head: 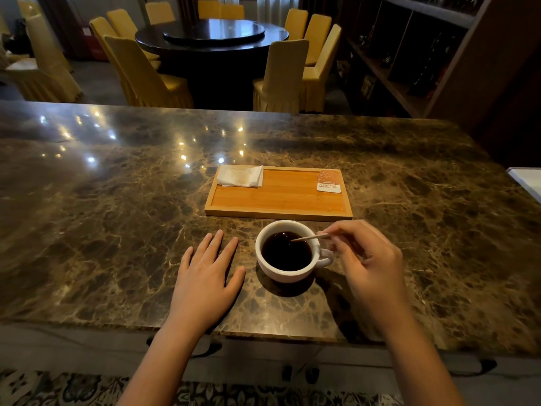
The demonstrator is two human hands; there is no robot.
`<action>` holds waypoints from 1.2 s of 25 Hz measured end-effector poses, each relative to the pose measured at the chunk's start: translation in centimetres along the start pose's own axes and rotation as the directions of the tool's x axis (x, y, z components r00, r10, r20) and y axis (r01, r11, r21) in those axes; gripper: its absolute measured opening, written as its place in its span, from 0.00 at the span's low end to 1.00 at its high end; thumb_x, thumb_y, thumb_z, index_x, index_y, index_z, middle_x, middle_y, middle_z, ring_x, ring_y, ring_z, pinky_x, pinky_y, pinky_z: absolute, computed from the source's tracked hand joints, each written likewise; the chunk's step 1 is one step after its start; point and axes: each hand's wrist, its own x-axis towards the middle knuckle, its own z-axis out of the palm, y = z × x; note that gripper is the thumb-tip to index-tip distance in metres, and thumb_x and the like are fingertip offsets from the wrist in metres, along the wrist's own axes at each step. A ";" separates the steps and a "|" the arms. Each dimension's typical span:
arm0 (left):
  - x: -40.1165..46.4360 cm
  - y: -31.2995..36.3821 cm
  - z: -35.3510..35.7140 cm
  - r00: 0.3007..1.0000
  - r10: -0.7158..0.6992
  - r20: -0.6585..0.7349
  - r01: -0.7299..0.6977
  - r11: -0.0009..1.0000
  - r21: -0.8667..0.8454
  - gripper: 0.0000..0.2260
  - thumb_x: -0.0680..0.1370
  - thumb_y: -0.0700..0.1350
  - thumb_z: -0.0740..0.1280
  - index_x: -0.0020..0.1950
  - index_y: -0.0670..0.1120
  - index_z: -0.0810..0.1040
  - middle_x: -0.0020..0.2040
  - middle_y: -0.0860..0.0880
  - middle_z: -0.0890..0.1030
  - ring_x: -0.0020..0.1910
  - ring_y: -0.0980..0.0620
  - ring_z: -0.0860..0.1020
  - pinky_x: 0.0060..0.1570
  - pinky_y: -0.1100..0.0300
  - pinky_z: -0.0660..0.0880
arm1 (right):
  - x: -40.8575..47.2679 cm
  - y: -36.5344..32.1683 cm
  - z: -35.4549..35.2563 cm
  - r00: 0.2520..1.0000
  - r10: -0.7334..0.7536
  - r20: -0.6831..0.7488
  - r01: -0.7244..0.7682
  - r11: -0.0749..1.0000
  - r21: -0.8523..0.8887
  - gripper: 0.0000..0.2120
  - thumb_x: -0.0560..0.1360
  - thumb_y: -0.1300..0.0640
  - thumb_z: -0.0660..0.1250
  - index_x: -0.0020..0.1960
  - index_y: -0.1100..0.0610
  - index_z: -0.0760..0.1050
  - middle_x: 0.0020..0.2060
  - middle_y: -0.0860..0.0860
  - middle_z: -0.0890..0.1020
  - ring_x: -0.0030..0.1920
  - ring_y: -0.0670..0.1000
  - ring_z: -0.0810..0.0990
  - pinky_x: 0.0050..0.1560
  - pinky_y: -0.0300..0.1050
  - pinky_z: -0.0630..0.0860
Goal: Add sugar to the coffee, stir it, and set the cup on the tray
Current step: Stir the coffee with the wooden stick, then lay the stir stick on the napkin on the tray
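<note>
A white cup (281, 273) full of dark coffee stands on the marble counter, just in front of the wooden tray (278, 213), its handle pointing right. My right hand (369, 262) pinches a thin wooden stir stick (310, 237) whose tip dips into the coffee. My left hand (206, 276) lies flat on the counter to the left of the cup, fingers spread, holding nothing. An orange and white sugar packet (329, 180) lies in the tray's far right corner. A folded white napkin (240, 176) rests in its far left corner.
The brown marble counter (117, 215) stretches wide to both sides, with its front edge close to me. A white object (528, 180) pokes in at the right edge. Beyond the counter stand yellow-covered chairs (281, 74) around a dark round table (210, 33), and shelves at the right.
</note>
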 end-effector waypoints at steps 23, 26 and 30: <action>0.0 0.0 0.0 1.000 0.002 0.000 -0.002 1.000 0.000 0.26 0.77 0.61 0.49 0.73 0.57 0.51 0.77 0.51 0.51 0.74 0.55 0.45 0.72 0.50 0.44 | 1.6 0.7 -0.3 0.950 0.274 -0.153 -0.195 0.898 0.395 0.09 0.75 0.65 0.64 0.48 0.53 0.79 0.42 0.50 0.83 0.42 0.47 0.83 0.40 0.39 0.81; 0.0 0.0 0.0 1.000 0.003 -0.002 -0.003 1.000 0.007 0.26 0.77 0.61 0.49 0.73 0.57 0.51 0.77 0.51 0.51 0.74 0.55 0.45 0.72 0.50 0.43 | 2.4 1.2 -1.6 0.949 0.268 -0.167 -0.191 0.907 0.374 0.11 0.76 0.64 0.63 0.48 0.50 0.78 0.42 0.46 0.83 0.43 0.46 0.83 0.39 0.37 0.81; 0.0 -0.1 0.0 1.000 0.002 -0.001 -0.002 1.000 0.009 0.26 0.76 0.61 0.49 0.73 0.58 0.51 0.77 0.51 0.51 0.74 0.55 0.45 0.72 0.50 0.44 | 3.6 0.9 -2.8 0.950 0.243 -0.195 -0.168 0.927 0.336 0.10 0.76 0.62 0.64 0.50 0.49 0.79 0.42 0.47 0.83 0.43 0.48 0.84 0.39 0.35 0.80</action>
